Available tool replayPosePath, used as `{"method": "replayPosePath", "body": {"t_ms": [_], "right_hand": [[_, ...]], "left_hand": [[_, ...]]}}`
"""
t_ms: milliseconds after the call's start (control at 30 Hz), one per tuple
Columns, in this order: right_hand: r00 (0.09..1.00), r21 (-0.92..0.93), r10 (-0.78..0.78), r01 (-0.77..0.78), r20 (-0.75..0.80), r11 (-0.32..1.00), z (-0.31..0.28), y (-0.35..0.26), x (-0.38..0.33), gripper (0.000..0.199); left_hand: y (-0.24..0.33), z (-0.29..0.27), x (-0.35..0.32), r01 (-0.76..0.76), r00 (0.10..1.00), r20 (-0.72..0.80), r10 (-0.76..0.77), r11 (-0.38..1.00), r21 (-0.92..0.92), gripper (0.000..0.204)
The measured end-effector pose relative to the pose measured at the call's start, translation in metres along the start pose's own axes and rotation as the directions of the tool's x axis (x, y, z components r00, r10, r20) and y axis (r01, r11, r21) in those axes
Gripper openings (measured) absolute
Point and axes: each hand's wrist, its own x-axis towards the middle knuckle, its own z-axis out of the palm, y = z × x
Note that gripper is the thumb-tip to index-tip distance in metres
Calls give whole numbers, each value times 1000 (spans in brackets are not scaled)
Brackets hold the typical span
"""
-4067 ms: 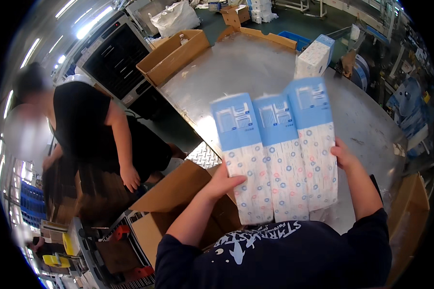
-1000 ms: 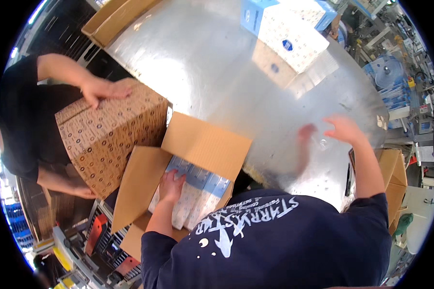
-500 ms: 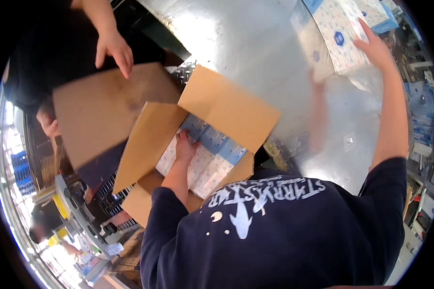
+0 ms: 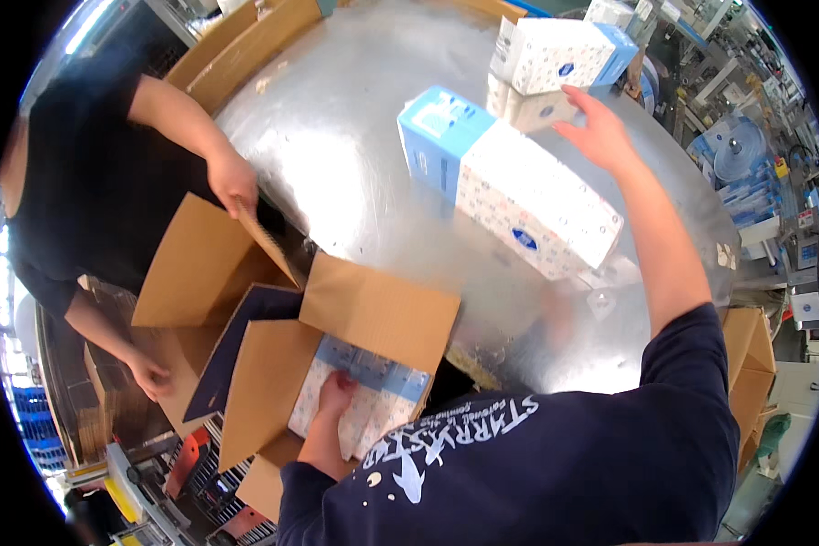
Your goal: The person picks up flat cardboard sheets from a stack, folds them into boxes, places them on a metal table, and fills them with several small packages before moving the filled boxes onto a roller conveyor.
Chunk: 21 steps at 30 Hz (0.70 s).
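Observation:
My left hand [image 4: 337,393] is down inside an open cardboard box [image 4: 382,296], resting on a row of patterned white-and-blue packs [image 4: 373,414]. Its fingers are bunched and partly hidden. My right hand [image 4: 601,136] reaches across the metal table with thumb and fingers apart, holding nothing. Its fingertips are by the lower edge of a white-and-blue pack [image 4: 551,59] at the far side; whether they touch it I cannot tell. A larger, long pack [image 4: 537,191] of the same pattern lies on the table, left of my right forearm.
Left of my box, another person's hand [image 4: 235,182] grips a flap of a second carton [image 4: 187,264]; their other hand [image 4: 150,378] hangs lower. The metal table [image 4: 337,146] has a brown board edge [image 4: 237,55] behind. A cardboard box [image 4: 751,373] stands at right, with machinery beyond.
The view has shifted, bringing more table into sight. My right hand has left the long pack and is nearer the far one. The other person's carton has turned, its flaps now standing open.

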Motion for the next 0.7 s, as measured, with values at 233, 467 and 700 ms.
{"method": "replayPosePath", "body": {"t_ms": [233,467,700], "right_hand": [[984,-458,-86,6,-155,889,51,42,118,63],[909,-353,367,-284,198,892,63,15,123,51],[967,-534,-80,-64,-241,843,49,44,147,41]], "left_hand": [[25,-27,-53,17,988,142,-55,967,252,38],[19,-44,-66,46,987,132,-90,951,304,41],[59,-48,-53,49,983,158,-92,965,257,40]]}}
